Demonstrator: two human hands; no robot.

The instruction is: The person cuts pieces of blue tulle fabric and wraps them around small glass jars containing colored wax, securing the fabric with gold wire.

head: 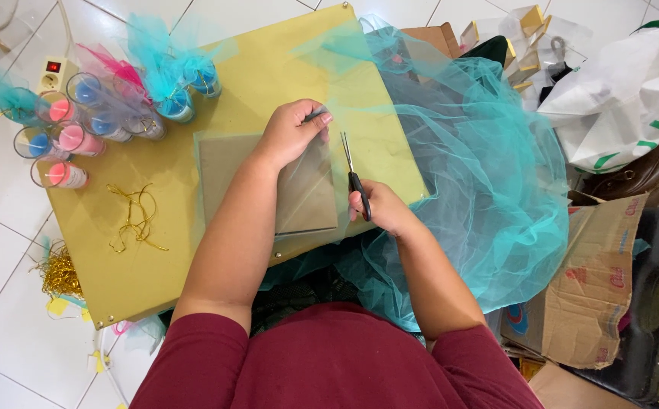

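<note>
Turquoise tulle (pixel 488 174) beside wrapped candles (pixel 94 125)

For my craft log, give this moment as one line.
left hand: pinning teal tulle on cardboard square | right hand: scissors cutting along edge

Items I cannot fully read from the head view:

- Cardboard template (pixel 269 182): middle strip covered by my left forearm; its top right corner sits under my left hand (pixel 291 132).
- Scissors (pixel 356 178): handles buried in my right hand (pixel 378 208); I cannot tell how far the blades are parted.
- Teal tulle (pixel 481 167): lower folds drop behind my right arm and body.
- Cardboard box (pixel 594 288): bottom cut by the frame edge.
- White plastic bag (pixel 625 91): cropped at the right edge.
- Gold thread scraps (pixel 136 216): too fine to count.
- Power strip (pixel 51 72): mostly hidden behind the wrapped glasses (pixel 72 136).
</note>
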